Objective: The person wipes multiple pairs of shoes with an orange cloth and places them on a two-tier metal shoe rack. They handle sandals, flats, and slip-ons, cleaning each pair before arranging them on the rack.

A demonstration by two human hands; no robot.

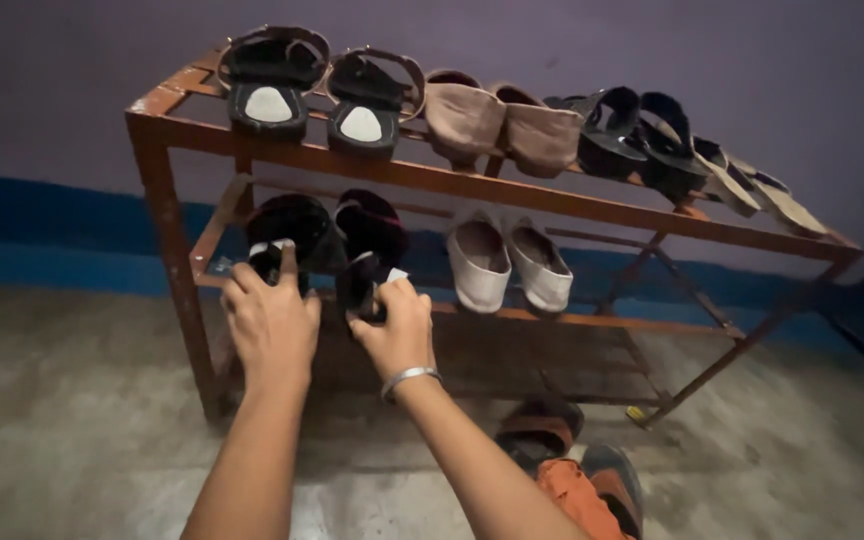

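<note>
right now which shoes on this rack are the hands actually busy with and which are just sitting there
In hand:
- left black shoe, middle shelf, gripped by the left hand
- right black shoe, gripped by the right hand
- rust-coloured rack

Just sitting there:
- white slip-ons, same shelf
- black sandals, tan shoes, dark sandals and flat sandals, top shelf
- brown sandals on the floor

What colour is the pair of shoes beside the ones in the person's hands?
The pair of shoes is off-white, seen best in the head view.
</note>
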